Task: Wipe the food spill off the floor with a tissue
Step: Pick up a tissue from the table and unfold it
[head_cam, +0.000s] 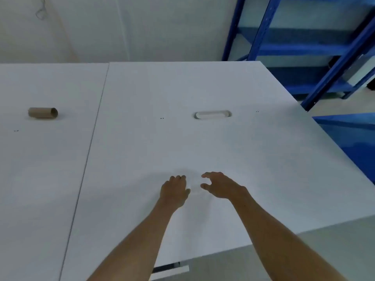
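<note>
My left hand (175, 191) is low over the white table (233, 151), palm down, fingers side by side and bent toward the surface. My right hand (220, 185) hovers just to its right with thumb and fingers spread in a curve and nothing in them. Between the two hands lies a faint white patch that looks like a tissue (195, 188), barely distinct from the tabletop. Whether my left fingers pinch it is hidden. No food spill is in view.
A brown cardboard tube (43, 113) lies on the adjoining table at the left. An oval cable slot (212, 115) sits mid-table. Blue metal shelving (316, 47) stands at the back right. Pale floor (316, 248) shows beyond the table's near right edge.
</note>
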Motion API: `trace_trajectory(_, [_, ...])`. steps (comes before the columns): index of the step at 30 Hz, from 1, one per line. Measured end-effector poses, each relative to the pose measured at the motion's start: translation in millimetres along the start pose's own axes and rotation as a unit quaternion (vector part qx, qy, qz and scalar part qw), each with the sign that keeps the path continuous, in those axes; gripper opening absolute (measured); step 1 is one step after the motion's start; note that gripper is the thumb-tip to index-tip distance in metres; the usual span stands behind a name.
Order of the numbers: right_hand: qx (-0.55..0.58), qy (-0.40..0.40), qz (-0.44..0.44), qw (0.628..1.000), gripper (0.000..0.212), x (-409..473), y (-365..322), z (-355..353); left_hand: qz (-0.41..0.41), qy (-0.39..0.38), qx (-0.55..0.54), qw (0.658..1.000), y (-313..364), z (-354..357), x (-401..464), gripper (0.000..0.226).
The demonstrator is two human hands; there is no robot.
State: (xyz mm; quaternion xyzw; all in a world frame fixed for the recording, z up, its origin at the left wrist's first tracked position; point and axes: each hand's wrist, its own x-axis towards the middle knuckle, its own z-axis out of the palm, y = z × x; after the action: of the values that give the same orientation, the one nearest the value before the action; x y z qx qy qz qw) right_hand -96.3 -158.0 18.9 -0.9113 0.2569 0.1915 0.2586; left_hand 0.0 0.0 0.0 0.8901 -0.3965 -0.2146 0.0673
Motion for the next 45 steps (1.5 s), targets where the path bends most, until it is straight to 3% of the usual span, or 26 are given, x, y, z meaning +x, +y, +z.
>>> trace_trajectory(7, [-0.004,0.068,-0.029,0.997,0.044,15.3,12.0,35.9,0.037,0.045,0.062,0.996,-6.1,44.6,14.9,0.044])
trace_trajectory(14, [-0.022,0.125,-0.044,0.991,0.042,26.6,22.7,58.3,0.045,0.121,0.042,0.991,-2.6,59.8,30.4,0.033])
trace_trajectory(20, [0.018,0.117,-0.017,0.993,0.031,28.7,23.1,59.0,0.052,0.114,-0.04,0.991,-11.4,55.0,34.2,0.017])
trace_trajectory(24, [0.04,0.09,-0.001,0.995,0.016,27.0,24.9,51.6,0.025,0.054,-0.156,0.986,-17.3,40.4,32.7,0.004])
trace_trajectory(26, [0.063,0.085,0.005,0.994,0.008,23.7,23.3,43.0,0.013,0.012,-0.228,0.974,-21.1,29.4,32.6,0.003])
trace_trajectory(29, [0.104,0.077,0.016,0.991,0.006,14.9,19.0,24.3,0.04,-0.007,-0.253,0.967,-21.0,9.4,27.2,0.005])
trace_trajectory(34, [0.156,0.07,-0.01,0.985,0.003,1.5,12.4,-15.6,0.056,0.019,-0.244,0.968,-13.1,-31.5,20.0,0.008])
trace_trajectory(41, [0.153,0.145,-0.048,0.976,0.008,-28.0,-4.6,-95.7,0.09,0.096,-0.269,0.954,24.8,-106.4,5.5,0.003])
trace_trajectory(45, [0.139,0.17,-0.063,0.974,0.008,-49.4,-13.2,-136.5,0.107,0.112,-0.317,0.936,53.3,-142.3,-7.0,0.019])
